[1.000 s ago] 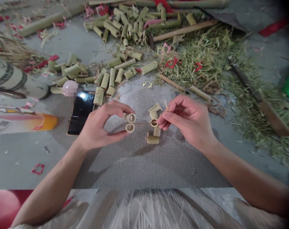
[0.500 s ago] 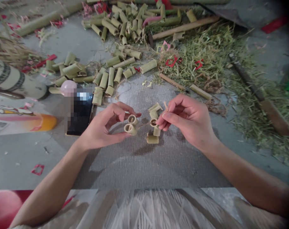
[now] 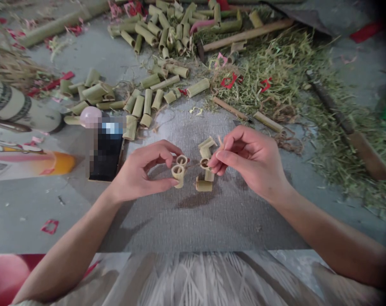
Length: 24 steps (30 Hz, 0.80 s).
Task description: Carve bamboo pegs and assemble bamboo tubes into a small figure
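Between thumb and fingers, my left hand (image 3: 151, 172) holds two short bamboo rings (image 3: 178, 180) side by side, their open ends facing up. Twine runs through them toward the right. My right hand (image 3: 248, 159) is closed in a pinch on a thin twine end (image 3: 221, 139), with another bamboo ring (image 3: 204, 163) at its fingertips. Linked to this ring are more cut pieces: an angled bamboo piece (image 3: 207, 146) above and a short bamboo tube (image 3: 204, 185) below, over the grey mat (image 3: 167, 225).
Many cut bamboo tubes (image 3: 146, 34) lie at the back. Shredded bamboo leaves (image 3: 285, 68) spread to the right, with a long-bladed knife (image 3: 336, 110). A phone (image 3: 105, 157), a yellow-ended packet (image 3: 63, 163) and a patterned cylinder (image 3: 27, 110) are on the left.
The two rings in my left hand have shifted slightly right and down and tipped more upright. My right hand has barely moved.
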Tool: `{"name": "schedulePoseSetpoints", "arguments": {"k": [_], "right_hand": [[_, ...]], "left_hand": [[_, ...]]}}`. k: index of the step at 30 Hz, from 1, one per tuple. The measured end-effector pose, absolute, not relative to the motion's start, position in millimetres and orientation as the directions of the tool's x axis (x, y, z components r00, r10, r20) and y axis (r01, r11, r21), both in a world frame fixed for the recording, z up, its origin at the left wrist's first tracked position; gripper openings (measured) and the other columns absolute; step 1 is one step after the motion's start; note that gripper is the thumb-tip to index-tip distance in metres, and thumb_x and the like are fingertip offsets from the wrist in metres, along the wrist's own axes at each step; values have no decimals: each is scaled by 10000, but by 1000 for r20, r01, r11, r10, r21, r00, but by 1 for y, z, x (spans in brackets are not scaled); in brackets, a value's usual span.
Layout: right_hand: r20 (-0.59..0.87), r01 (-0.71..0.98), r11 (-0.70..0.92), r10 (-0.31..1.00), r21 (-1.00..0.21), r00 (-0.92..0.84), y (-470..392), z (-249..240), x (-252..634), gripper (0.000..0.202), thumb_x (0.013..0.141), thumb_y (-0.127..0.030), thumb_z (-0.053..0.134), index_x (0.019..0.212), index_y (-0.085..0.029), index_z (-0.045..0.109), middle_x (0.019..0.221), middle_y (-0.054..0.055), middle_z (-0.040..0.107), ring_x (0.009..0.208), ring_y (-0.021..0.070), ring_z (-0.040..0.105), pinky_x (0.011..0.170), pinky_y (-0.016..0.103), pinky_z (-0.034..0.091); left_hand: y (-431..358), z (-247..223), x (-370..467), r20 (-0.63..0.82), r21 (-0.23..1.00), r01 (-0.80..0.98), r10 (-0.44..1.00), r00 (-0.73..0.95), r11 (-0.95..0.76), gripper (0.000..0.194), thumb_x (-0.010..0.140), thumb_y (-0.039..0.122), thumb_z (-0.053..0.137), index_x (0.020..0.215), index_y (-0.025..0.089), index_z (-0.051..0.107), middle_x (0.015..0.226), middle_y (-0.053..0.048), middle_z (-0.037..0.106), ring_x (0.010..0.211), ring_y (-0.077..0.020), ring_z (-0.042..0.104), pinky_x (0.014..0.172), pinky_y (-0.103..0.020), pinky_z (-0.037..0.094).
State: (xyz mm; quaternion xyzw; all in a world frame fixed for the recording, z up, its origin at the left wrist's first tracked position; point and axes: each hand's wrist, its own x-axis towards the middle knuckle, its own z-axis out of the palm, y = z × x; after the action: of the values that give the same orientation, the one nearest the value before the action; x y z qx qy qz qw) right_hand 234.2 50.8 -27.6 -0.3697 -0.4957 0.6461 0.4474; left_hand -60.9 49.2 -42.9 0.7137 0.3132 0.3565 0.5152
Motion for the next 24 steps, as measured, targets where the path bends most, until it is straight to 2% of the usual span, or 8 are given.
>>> {"name": "schedulePoseSetpoints", "arguments": {"k": [7,11,13,15,18,21,24], "right_hand": [[-42,-202,-118,936,-972,-348,50,-28,234,226,1011,-247,858,913,-246,655,872,4,855,686,158,804,623,270,699],[-52,-177,-126,926,-976,-374,49,-28,234,230,1007,-270,865,914,-250,656,867,0,848,680,164,798,600,282,692],[-42,-173,-115,924,-978,-379,48,-27,234,221,1015,-265,856,921,-250,656,864,0,842,685,161,794,598,276,685],[-27,-161,-95,924,-982,-381,48,-25,234,210,1024,-251,845,925,-249,660,856,-1,833,689,155,787,595,270,675],[-7,-146,-68,924,-987,-382,48,-22,235,205,1031,-242,834,925,-248,658,836,-2,818,681,150,769,585,273,662],[18,-147,-36,936,-988,-352,50,-20,236,213,1033,-247,832,918,-247,654,810,-4,810,651,141,749,565,270,648],[30,-141,-16,948,-990,-317,50,-20,235,206,1030,-232,831,919,-243,658,809,-3,812,643,135,745,562,264,645]], "left_hand": [[37,-50,-37,229,930,161,862,452,-332,356,864,286,980,1087,243,706,1184,-108,773,1066,-238,760,908,-373,645],[36,-48,-33,256,864,285,851,459,-414,302,900,352,959,1057,242,726,1196,-122,785,1034,-251,760,895,-402,635],[35,-47,-32,254,867,281,851,460,-411,286,907,358,950,1050,242,732,1183,-121,785,1034,-252,760,893,-400,640],[34,-47,-32,224,922,193,869,441,-335,277,913,340,939,1056,236,725,1174,-120,769,1044,-243,759,885,-375,659],[34,-51,-34,132,991,-30,904,407,-131,274,950,317,899,1098,229,686,1202,-109,742,1058,-225,772,883,-341,685],[35,-55,-36,48,980,-196,904,424,39,364,998,329,850,1269,274,614,1232,-74,720,999,-207,798,822,-324,696],[36,-55,-38,-3,964,-237,894,449,122,489,997,355,847,1388,309,557,1226,-65,697,967,-206,800,786,-311,700]]}}
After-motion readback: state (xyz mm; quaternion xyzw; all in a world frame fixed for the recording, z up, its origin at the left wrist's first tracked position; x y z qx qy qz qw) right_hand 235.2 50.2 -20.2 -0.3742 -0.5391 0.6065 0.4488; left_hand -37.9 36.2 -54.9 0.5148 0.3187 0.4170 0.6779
